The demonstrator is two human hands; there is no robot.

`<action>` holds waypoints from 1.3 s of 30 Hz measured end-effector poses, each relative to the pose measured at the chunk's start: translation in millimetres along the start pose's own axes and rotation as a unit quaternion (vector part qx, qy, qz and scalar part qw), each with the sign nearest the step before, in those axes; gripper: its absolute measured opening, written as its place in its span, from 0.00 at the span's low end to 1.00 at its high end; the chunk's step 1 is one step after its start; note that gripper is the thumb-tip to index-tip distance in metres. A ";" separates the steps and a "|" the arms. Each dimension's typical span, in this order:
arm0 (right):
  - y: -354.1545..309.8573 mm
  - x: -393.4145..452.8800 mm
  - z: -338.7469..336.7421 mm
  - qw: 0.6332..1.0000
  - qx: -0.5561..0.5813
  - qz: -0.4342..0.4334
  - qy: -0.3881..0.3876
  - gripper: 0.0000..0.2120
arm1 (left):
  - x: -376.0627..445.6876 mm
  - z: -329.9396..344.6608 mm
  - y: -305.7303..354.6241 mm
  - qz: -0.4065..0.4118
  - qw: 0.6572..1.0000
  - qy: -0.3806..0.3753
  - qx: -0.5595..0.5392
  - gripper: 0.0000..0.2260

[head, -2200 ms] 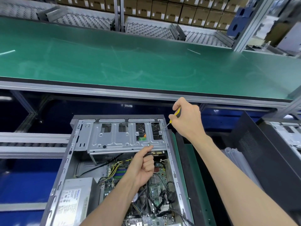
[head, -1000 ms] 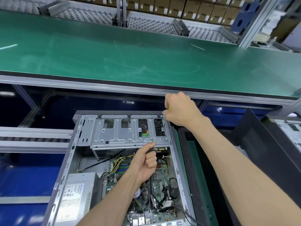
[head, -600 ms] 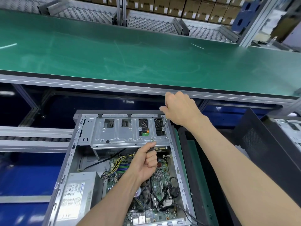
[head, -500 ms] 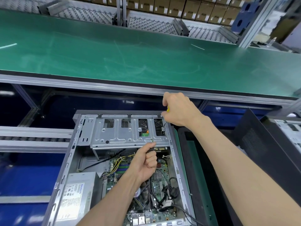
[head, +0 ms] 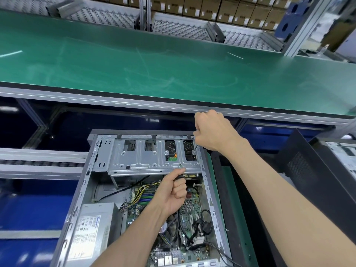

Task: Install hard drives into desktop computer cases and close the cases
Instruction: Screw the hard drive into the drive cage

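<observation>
Right hand (head: pixel 212 132): centre frame, fingers curled round a screwdriver (head: pixel 195 148), tip at a screw on the drive cage (head: pixel 154 159).
Left hand (head: pixel 173 195): fingers curled, thumb bracing the cage's lower edge.
Case (head: pixel 210 199): open, lower centre.
Risk: tip could slip onto the motherboard (head: pixel 189 209).
Obstacles: loose cables (head: pixel 202 222); green desk (head: pixel 173 60) above.

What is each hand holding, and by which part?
The right hand grips a screwdriver by its handle, hidden in the fist. The left hand holds nothing I can see; its thumb presses the drive cage edge.
</observation>
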State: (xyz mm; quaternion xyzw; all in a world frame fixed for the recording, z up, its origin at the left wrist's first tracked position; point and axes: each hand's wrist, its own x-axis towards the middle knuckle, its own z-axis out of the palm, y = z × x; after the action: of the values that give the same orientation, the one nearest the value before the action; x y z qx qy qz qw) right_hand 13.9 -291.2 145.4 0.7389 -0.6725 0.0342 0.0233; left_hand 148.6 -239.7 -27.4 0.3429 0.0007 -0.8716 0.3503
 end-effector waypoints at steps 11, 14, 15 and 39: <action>-2.2 5.0 4.1 1.000 -0.003 0.010 0.019 0.10 | 1.0 -1.0 -1.2 -0.003 1.000 -0.001 -0.009 0.13; -0.3 6.9 -1.1 0.999 0.031 -0.001 -0.025 0.11 | 1.0 -0.8 -1.2 -0.004 1.000 -0.005 -0.009 0.13; -0.1 6.9 -2.1 0.998 0.042 -0.004 -0.035 0.13 | 0.8 -0.5 -1.0 -0.004 1.000 -0.006 -0.010 0.13; -2.1 6.4 0.9 1.000 0.020 0.016 -0.001 0.09 | 1.6 -2.5 -0.3 -0.006 1.000 -0.026 -0.010 0.14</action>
State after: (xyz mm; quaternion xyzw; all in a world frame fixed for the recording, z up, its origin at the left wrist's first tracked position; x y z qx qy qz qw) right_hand 16.6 -297.4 145.0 0.7286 -0.6833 0.0467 0.0075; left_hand 149.1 -239.8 -30.4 0.3161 0.0026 -0.8824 0.3485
